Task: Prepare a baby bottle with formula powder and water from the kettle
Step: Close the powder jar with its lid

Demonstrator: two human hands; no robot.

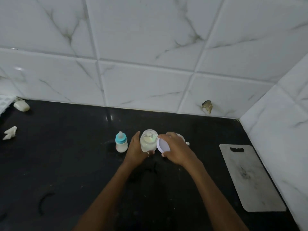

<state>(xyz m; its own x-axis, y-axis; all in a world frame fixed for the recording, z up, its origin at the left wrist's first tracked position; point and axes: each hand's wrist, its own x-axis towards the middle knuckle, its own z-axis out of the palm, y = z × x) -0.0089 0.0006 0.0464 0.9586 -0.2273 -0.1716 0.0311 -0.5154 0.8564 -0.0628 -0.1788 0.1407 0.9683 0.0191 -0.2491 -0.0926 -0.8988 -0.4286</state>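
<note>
A small baby bottle (pixel 121 142) with a blue collar and teat stands on the black counter (pixel 66 155), holding white liquid. Right of it stands an open clear jar (pixel 148 140) with pale formula powder inside. My left hand (pixel 135 150) grips the jar's left side, thumb wrapped round its base. My right hand (pixel 175 150) holds the jar's round white lid (pixel 163 145), tilted, just right of the jar's mouth. A pale object (pixel 181 137) shows partly behind my right hand. No kettle is in view.
A grey cutting board (pixel 250 177) lies at the right, near the side wall. At the far left sit a soap bar (pixel 21 105) and a crumpled white scrap (pixel 10 132). White tiled walls bound the counter at the back and right.
</note>
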